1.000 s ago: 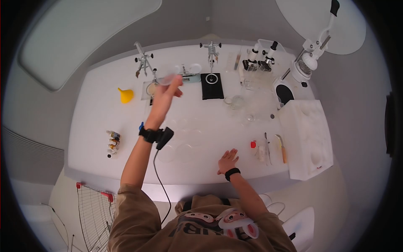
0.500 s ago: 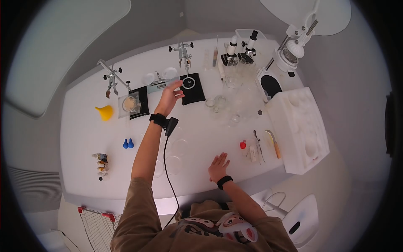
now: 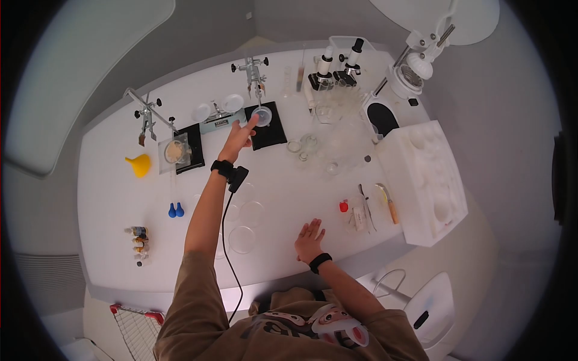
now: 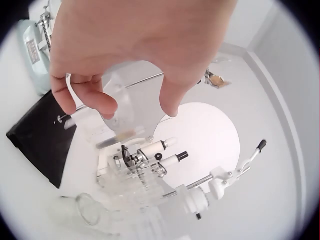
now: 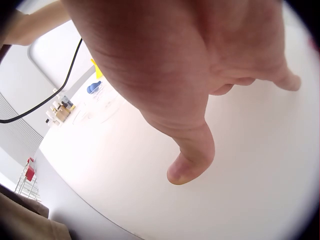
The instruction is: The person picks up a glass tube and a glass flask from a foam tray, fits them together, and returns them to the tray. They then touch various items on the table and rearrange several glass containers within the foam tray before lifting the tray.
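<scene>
- A person's left hand pinches a clear dish between thumb and fingers over a black stand base; whether dish and base touch cannot be told.
- The dish's transparent outline all but melts into the background in the left wrist view.
- The right hand, fingers spread, rests on the white table; its palm hides part of its fingers from the right wrist camera.
- Faint flat dishes lie near the left forearm, which partly covers them.
- A pale blue balance stands just beside the base; clear glassware, hard to separate, crowds the table beyond.
</scene>
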Action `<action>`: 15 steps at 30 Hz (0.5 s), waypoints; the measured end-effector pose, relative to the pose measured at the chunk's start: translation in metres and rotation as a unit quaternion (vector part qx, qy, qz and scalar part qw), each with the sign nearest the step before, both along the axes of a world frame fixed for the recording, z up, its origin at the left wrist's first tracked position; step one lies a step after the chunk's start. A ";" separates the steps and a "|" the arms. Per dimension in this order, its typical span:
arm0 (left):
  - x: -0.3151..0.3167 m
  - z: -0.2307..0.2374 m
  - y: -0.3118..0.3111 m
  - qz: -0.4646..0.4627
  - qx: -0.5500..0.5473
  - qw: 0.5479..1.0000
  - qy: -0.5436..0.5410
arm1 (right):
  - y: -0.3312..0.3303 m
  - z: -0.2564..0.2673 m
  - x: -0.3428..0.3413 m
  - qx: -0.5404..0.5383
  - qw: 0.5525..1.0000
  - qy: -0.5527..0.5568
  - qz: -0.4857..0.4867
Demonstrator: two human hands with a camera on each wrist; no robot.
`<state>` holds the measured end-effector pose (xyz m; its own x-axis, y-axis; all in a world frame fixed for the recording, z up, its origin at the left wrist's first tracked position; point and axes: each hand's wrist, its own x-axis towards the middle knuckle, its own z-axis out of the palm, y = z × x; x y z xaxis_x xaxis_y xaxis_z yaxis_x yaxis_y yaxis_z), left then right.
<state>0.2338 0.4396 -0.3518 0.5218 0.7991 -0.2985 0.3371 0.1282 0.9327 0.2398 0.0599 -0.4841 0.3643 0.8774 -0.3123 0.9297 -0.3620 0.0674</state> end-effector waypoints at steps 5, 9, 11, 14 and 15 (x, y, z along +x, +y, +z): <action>-0.018 -0.007 0.000 0.004 -0.028 1.000 -0.011 | -0.001 0.001 -0.001 -0.005 1.000 -0.009 0.011; -0.022 -0.012 -0.001 -0.032 -0.048 0.997 -0.047 | 0.000 0.004 0.000 -0.021 1.000 -0.001 0.012; -0.021 -0.012 -0.005 -0.024 -0.046 0.997 -0.063 | 0.001 0.005 0.000 -0.024 1.000 0.002 0.014; -0.013 -0.017 -0.005 -0.035 -0.009 0.998 -0.053 | 0.002 0.003 0.000 -0.032 0.999 -0.006 0.013; -0.006 -0.026 -0.004 -0.023 0.180 0.983 -0.005 | 0.002 0.001 0.000 -0.034 0.999 -0.008 0.012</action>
